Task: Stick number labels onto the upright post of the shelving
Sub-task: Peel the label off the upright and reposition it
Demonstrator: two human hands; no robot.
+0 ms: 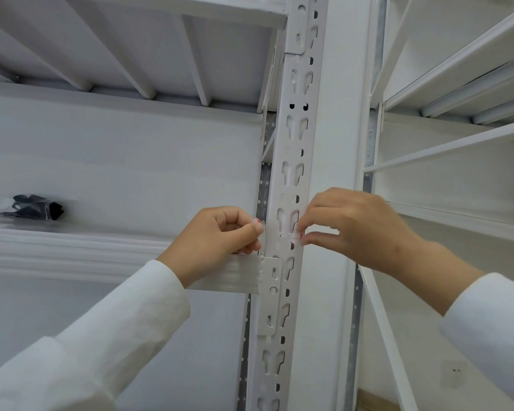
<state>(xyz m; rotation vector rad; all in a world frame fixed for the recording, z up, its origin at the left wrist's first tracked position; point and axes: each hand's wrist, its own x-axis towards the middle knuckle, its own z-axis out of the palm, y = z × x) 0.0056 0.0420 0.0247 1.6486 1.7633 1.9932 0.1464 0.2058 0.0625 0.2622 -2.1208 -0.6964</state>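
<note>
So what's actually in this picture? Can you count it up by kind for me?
Hands: 2, the left hand and the right hand, both at the post
Slotted upright post: 1
Label with red print, held across the post: 1
Black bag on the shelf: 1
Total: 5

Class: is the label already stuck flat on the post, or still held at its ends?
Still held: the left hand and right hand pinch the label against the post.
</note>
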